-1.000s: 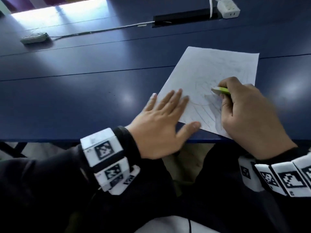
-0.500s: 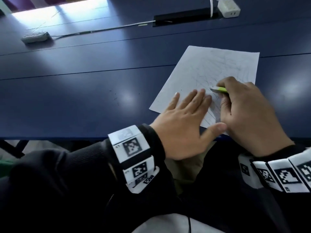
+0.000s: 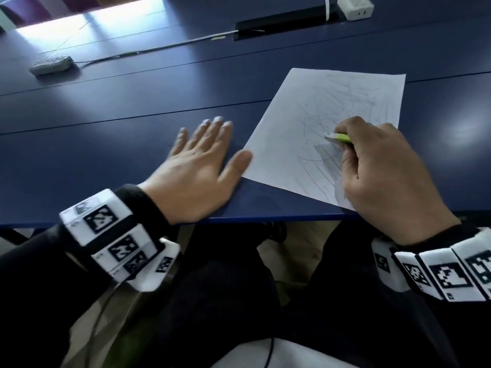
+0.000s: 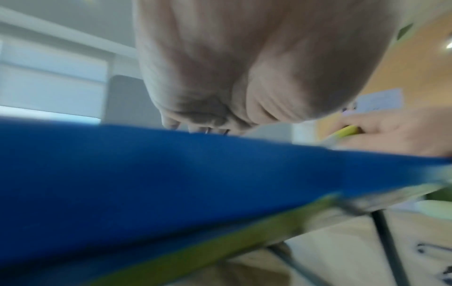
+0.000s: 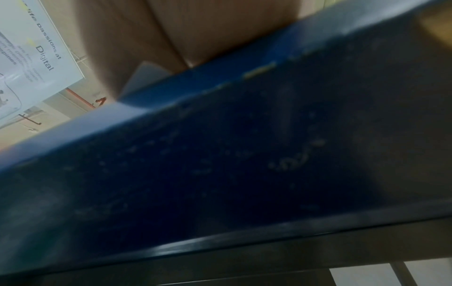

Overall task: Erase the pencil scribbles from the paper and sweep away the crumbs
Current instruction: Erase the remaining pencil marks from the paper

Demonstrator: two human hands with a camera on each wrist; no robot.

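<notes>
Left hand (image 3: 198, 168) has slid off the paper (image 3: 313, 123) (fingers flat, holding nothing); scribbles lie beneath right hand (image 3: 385, 171) gripping eraser (image 3: 338, 137).

Left wrist view, blurred. Left hand (image 4: 244, 63) is being seen from below, palm filling upper frame, fingertips (image 4: 171, 123) being laid on blue table (image 4: 171, 183). At right edge, right hand (image 4: 401, 131) is being seen w/ yellow-green eraser (image 4: 347, 131) being gripped. Table legs, pale floor are being shown lower right.
</notes>
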